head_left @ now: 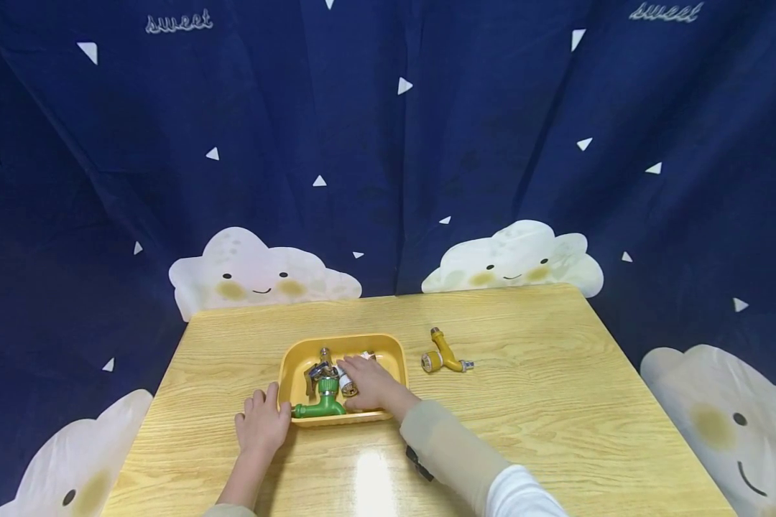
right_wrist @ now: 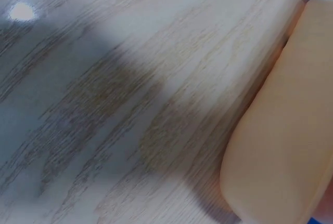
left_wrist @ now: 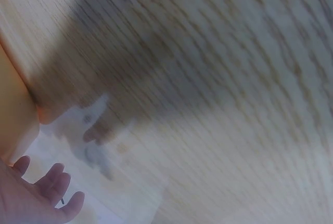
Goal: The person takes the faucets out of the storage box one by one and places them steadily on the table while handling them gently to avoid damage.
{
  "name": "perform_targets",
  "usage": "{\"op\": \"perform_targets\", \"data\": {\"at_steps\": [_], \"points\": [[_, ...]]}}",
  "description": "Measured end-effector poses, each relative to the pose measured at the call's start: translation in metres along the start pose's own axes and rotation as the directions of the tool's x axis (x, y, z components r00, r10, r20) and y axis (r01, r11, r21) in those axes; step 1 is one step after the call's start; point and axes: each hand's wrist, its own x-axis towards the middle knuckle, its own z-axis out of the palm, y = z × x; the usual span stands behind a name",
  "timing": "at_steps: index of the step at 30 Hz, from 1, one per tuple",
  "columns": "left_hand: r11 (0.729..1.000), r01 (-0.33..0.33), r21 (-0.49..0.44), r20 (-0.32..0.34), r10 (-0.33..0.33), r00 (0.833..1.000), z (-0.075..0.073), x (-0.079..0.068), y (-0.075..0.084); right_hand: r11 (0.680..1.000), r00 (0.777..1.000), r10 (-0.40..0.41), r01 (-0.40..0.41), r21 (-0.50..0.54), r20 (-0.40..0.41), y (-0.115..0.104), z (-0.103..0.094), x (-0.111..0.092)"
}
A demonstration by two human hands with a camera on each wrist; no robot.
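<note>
A yellow plastic basket (head_left: pixel 394 352) stands on the table with several taps in it. At its front left lies a green tap (head_left: pixel 320 408), with a metal tap (head_left: pixel 325 361) with a dark lever behind it. My right hand (head_left: pixel 371 384) reaches over the right side of the basket and grips a white tap (head_left: pixel 345 380), partly hidden under the fingers. My left hand (head_left: pixel 263 424) is beside the left wall, fingers loosely spread, thumb against the rim. The left wrist view shows this hand low in the corner; the right wrist view shows mostly the basket's outer wall (right_wrist: pixel 283 130).
A yellow tap (head_left: pixel 448 353) lies on the wooden table (head_left: pixel 524 416) to the right of the basket. Behind the table hangs a dark blue curtain (head_left: pixel 362 129) printed with clouds and white triangles.
</note>
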Motion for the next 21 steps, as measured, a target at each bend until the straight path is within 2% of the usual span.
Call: {"op": "perform_targets", "data": {"at_steps": [13, 18, 21], "points": [[1.000, 0.002, 0.003, -0.015, -0.002, 1.000, 0.0004, -0.0001, 0.0008, 0.998, 0.998, 0.034, -0.031, -0.060, 0.054, -0.0013, 0.0016, 0.0039], [1.000, 0.008, 0.003, -0.012, -0.008, 1.000, -0.0011, -0.0010, 0.0025, 0.997, 0.997, 0.046, -0.042, -0.071, 0.061, -0.0003, 0.0024, 0.0062], [1.000, 0.011, 0.003, -0.008, -0.011, 1.000, -0.0021, -0.0011, 0.0029, 0.996, 0.998, 0.044, -0.040, -0.083, 0.039, 0.0001, 0.0031, 0.0081]]}}
